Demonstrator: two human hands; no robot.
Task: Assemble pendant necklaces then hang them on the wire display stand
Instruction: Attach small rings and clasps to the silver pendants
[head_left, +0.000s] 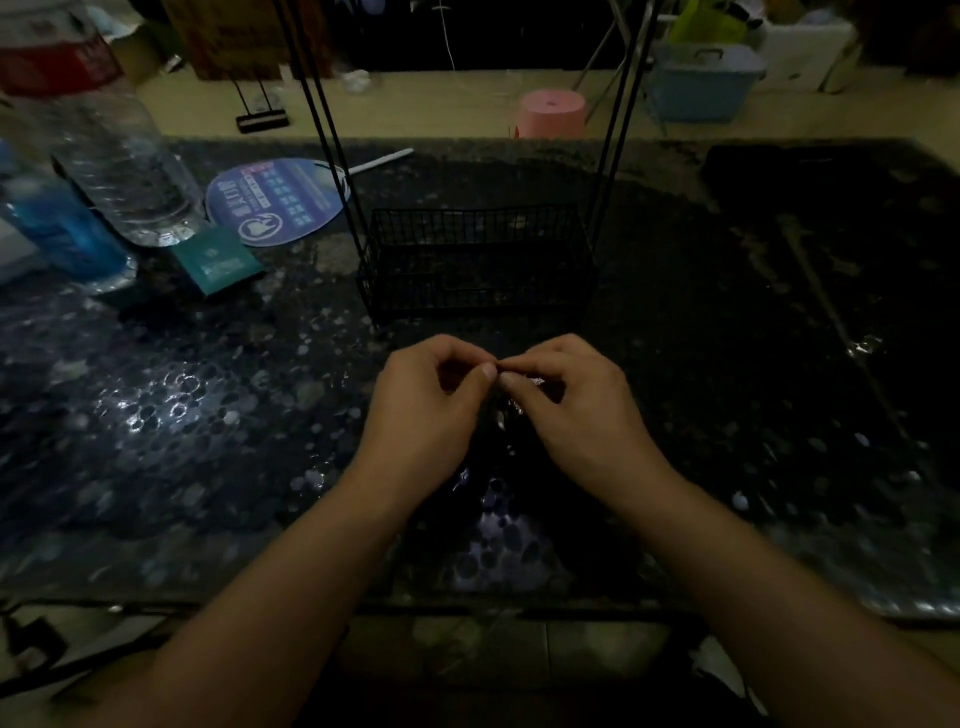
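- Head view: the left hand (434, 400) and right hand (563, 397) are held fingertip to fingertip just above the near-centre of the dark table (208, 415)
- Both are curled, pinching a small glinting necklace piece (511, 400) that is seen dangling between them; detail is too dark to tell
- The wire display stand (475, 260) is placed just beyond, its basket on the table
- A clear bottle (119, 161) and a fan (280, 200) are seen far left

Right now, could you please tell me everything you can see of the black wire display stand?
The wire display stand is thin black metal: a rectangular mesh basket at its base, with paired slanted rods rising at either side, out of frame. It stands upright on the dark speckled table, beyond both hands. Neither hand touches it; its contents are too dim to tell.
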